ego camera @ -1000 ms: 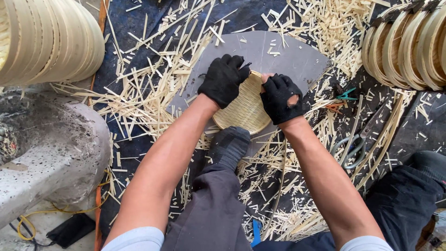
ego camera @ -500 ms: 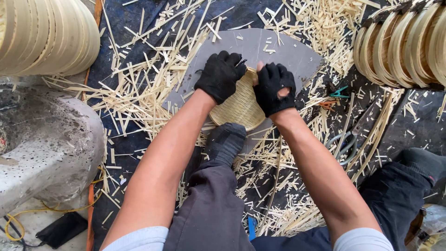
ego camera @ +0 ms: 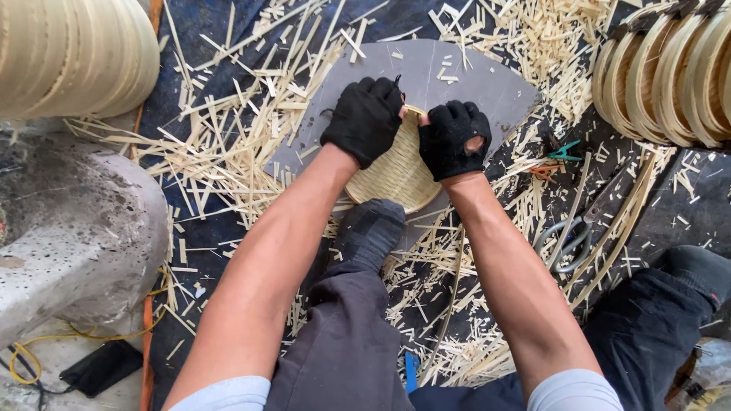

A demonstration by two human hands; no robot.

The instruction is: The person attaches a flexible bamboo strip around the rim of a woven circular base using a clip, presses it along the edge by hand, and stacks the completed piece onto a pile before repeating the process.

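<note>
Woven round bamboo mat (ego camera: pixel 396 176), pale yellow and finely ribbed, lies flat on a grey fan-shaped board (ego camera: pixel 464 80) set on the dark floor covering (ego camera: pixel 205 23), with its near edge pinned under a foot in a dark grey sock (ego camera: pixel 371 232)

Left hand (ego camera: pixel 365 118), in a black fingerless glove, is curled down over the far left part of the mat, fingers bent and pressing at its rim. Right hand (ego camera: pixel 454 139), in a matching black glove with a hole over the knuckles, is closed in a loose fist on the far right part of the mat, just beside the left hand, the two nearly touching at the rim. Whether either hand pinches a single strip there cannot be told

Loose pale bamboo slivers (ego camera: pixel 228 144) are strewn thickly around the board on all sides. Grey-handled scissors (ego camera: pixel 567 236) lie among the slivers to the right, and a small green-handled tool (ego camera: pixel 563 150) lies just beyond them. Stacked round bamboo rims (ego camera: pixel 670 68) stand at the upper right, and another stack of pale bamboo hoops (ego camera: pixel 72 53) fills the upper left. A rough grey stone block (ego camera: pixel 68 236) sits at the left, with a yellow cable (ego camera: pixel 46 342) near its base
</note>
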